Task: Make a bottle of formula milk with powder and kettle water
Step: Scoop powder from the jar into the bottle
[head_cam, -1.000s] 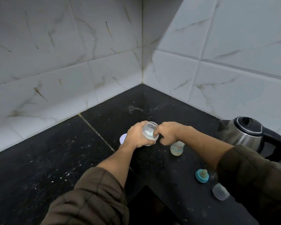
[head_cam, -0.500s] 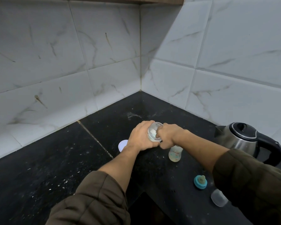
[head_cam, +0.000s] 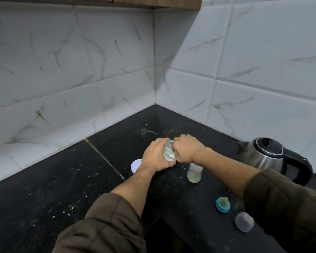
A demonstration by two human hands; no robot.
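- The desk [head_cam: 44,194] is black polished stone flecked with white specks, with a thin pale seam running across it; glossy white marbled tiles [head_cam: 62,70] rise behind it.
- A round white lid [head_cam: 135,165] lies flat on the desk, just left of the left wrist and partly hidden by it.
- The left hand [head_cam: 156,157] reaches forward with its palm turned right, its grip wrapped round a small clear jar [head_cam: 169,153] holding pale powder.
- The right hand [head_cam: 185,149] meets the jar from the right, knuckles up, fingers curled into the jar's mouth; whether they pinch anything I cannot tell.
- A clear, waisted bottle [head_cam: 194,173] stands upright just below the right wrist, open at the top.
- Nearer the viewer lie a teal ring with a teat [head_cam: 223,205] and a frosted domed cap [head_cam: 244,221].
- A brushed-steel kettle [head_cam: 266,157] with a black lid and handle stands far right.
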